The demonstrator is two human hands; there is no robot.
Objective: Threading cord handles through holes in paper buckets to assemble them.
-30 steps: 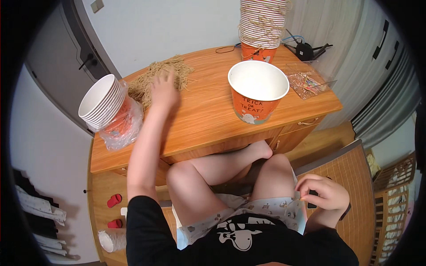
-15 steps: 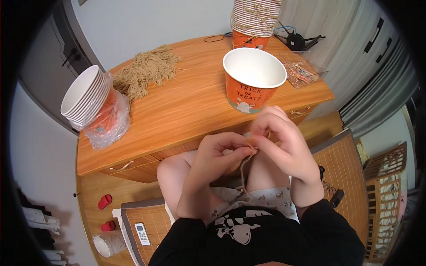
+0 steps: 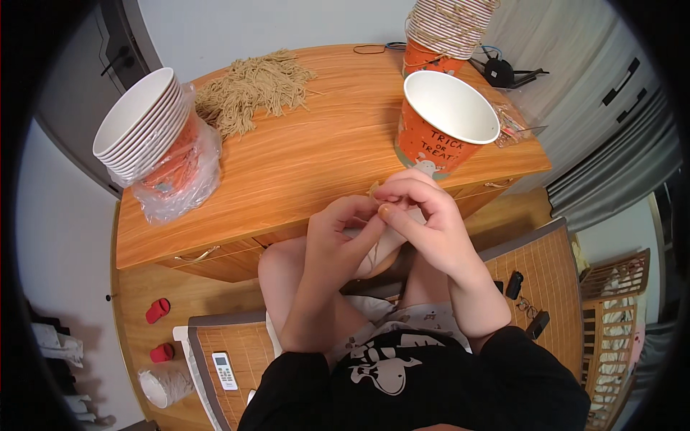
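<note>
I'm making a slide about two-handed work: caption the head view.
Left hand and right hand pinch a thin tan string before a wooden desk bearing an orange bucket.

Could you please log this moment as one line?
left hand: pinching strand | right hand: pinching strand | single bucket: on desk | twine pile: on desk, left of bucket

Across the table I have a pile of twine at back left, a bagged stack of buckets left and forward of it, and a single bucket near the right front edge. Behind that bucket I see the tall bucket stack, with a router to its right. The left hand and right hand meet above the lap, before the table's front edge.
</note>
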